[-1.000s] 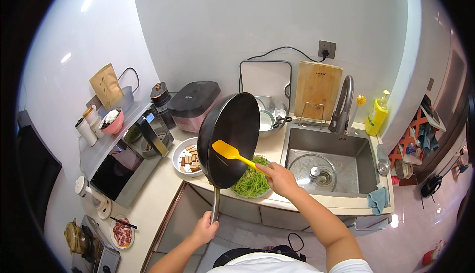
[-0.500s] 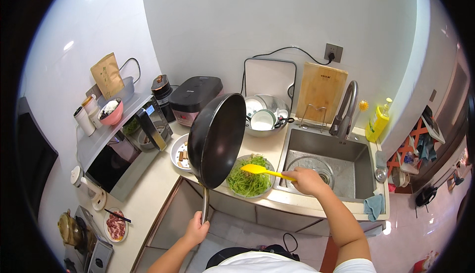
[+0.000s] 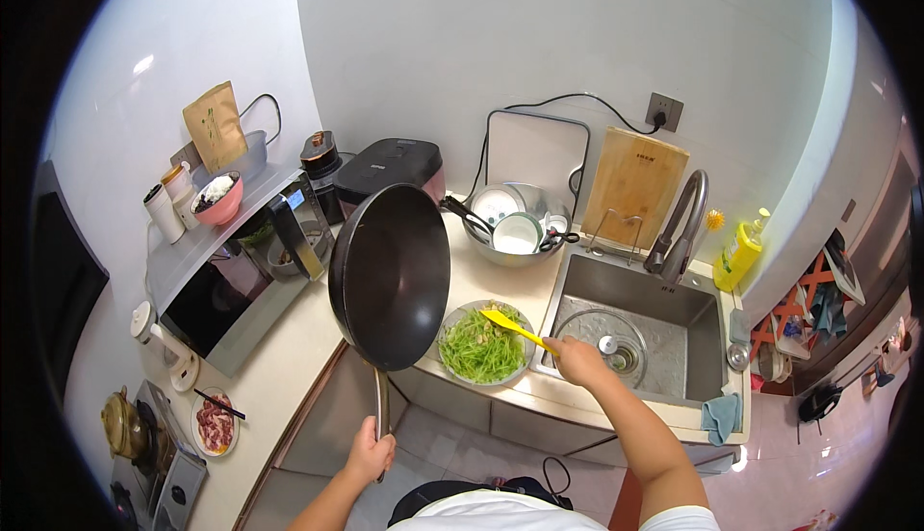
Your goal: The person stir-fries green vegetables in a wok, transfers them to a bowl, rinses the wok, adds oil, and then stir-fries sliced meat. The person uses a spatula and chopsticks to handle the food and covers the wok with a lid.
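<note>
Counter edge [image 3: 539,394] passes behind wok [image 3: 393,276], near greens [image 3: 479,348].

The black wok [image 3: 391,276] tilts near greens [image 3: 476,351] beneath a yellow spatula [image 3: 514,327].

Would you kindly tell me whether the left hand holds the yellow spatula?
No, the left hand grips the wok handle, while the right hand holds the spatula.

white top [image 3: 496,514], short right sleeve [image 3: 680,519]
</note>
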Motion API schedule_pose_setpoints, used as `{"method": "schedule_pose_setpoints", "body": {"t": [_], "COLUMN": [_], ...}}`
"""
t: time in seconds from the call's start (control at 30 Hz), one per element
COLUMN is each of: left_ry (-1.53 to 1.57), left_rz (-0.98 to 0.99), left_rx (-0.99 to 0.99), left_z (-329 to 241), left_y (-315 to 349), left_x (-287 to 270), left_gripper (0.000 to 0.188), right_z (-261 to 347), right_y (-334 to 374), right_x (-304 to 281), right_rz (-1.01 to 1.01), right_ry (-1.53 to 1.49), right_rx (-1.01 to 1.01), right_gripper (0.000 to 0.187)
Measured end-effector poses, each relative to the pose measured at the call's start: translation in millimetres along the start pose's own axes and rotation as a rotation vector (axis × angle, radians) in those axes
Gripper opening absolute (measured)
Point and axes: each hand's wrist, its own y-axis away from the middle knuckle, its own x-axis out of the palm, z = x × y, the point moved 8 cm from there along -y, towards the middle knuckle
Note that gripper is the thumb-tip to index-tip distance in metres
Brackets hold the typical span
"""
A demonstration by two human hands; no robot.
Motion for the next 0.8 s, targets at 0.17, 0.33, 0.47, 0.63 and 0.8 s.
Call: {"method": "schedule_pose_setpoints", "body": {"t": [0.17,0.33,0.47,0.63,0.8], "left_ry": [0.093,0.194,0.261,0.375,0.483], "left_rz": [0.009,0.018,0.036,0.042,0.044], "left_rx": [0.003,-0.021,-0.032,-0.048,-0.052], "left_z": [-6,-13,-23,-35,-46], "left_y": [0,3,6,12,20], "left_x": [1,4,8,9,2], "left_gripper": [0.013,0.014,0.014,0.016,0.018], "right_z": [-7,-9,9,21,44], "right_y": [-3,-10,-19,-16,8], "right_x": [-8,-19,-6,-16,-53], "right_rz": [0.062,-0.062,-0.046,0.024,0.014], "right_ry": [-0.166,-0.161,0.030,0.098,0.170], "right_rx": [-0.032,-0.012,-0.024,-0.040,-0.125], "right_gripper": [0.036,0.038,0.040,0.042,0.039]}}
